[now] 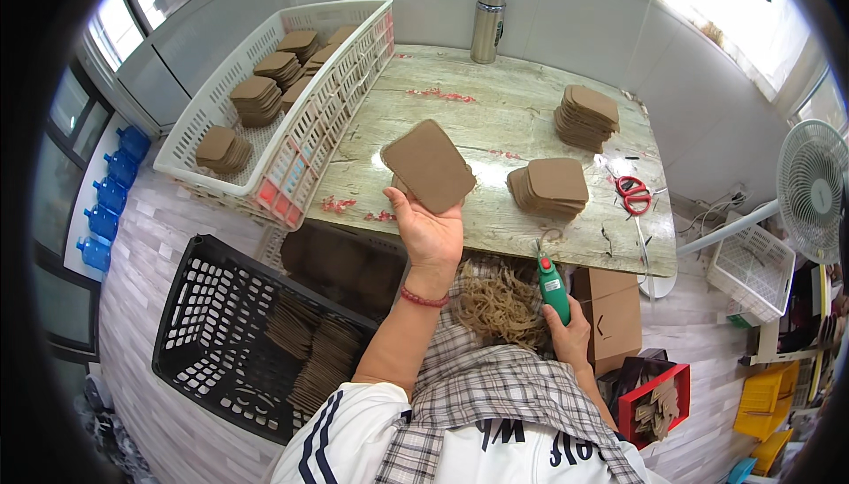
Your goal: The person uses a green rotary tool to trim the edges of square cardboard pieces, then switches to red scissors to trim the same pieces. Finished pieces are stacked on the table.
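A brown square pad with rounded corners point(429, 166) rests in my left hand point(432, 235), tilted up above the table's near edge. My thumb presses its lower left side; the other fingers are hidden beneath it. Wrapped in my right hand point(570, 335) is a green handheld tool with a red button point(554, 289), its thin tip pointing toward the table edge. A loose heap of tan trimmings point(500, 303) lies on my plaid apron point(495, 387) between my arms. Two stacks of similar pads, one nearer point(548, 188) and one farther point(587, 117), stand on the table's right half.
White crate point(340, 104) with pad stacks stands on the table's left. Red-handled scissors point(633, 194) lie at its right edge; a steel flask point(488, 26) stands behind. Below left is a black crate of pads point(221, 342). A fan point(812, 188) and cardboard box point(616, 320) are right.
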A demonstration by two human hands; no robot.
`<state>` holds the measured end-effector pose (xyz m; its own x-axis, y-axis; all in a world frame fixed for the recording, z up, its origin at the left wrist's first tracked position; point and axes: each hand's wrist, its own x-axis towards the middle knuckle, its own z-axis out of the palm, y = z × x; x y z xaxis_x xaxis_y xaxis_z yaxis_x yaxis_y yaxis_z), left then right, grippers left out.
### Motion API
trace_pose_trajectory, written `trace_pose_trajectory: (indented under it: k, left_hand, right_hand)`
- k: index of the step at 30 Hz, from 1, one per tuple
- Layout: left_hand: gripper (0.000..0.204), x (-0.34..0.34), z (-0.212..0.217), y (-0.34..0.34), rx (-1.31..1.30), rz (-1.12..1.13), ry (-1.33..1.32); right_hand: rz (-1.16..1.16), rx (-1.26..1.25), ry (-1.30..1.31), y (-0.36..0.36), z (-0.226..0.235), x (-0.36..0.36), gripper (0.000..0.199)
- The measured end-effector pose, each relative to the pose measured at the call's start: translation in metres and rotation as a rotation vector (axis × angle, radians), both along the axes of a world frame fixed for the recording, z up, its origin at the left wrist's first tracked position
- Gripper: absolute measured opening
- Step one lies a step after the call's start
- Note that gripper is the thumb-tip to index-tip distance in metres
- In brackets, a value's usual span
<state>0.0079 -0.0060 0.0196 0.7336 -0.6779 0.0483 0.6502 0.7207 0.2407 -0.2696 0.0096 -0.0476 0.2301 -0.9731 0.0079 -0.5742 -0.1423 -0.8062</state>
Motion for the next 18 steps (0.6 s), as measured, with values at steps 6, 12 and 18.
trace_pose_trajectory:
  k: [6,12,18]
  left_hand:
    - [0.066,-0.0011,0.0027,0.0042,-0.032,-0.044,-0.034]
    - [0.070,-0.0032,0.0037,0.0049,0.007,-0.019,-0.044]
    - [0.066,-0.0079,0.0095,0.0073,0.010,-0.027,-0.035]
  right_hand:
    - [0.006,0.017,0.039,-0.0001,-0.0006,-0.0007,0.051]
    - [0.007,0.040,0.029,0.0001,0.0011,-0.0002,0.052]
    - [0.013,0.028,0.029,0.0006,0.0013,-0.0004,0.053]
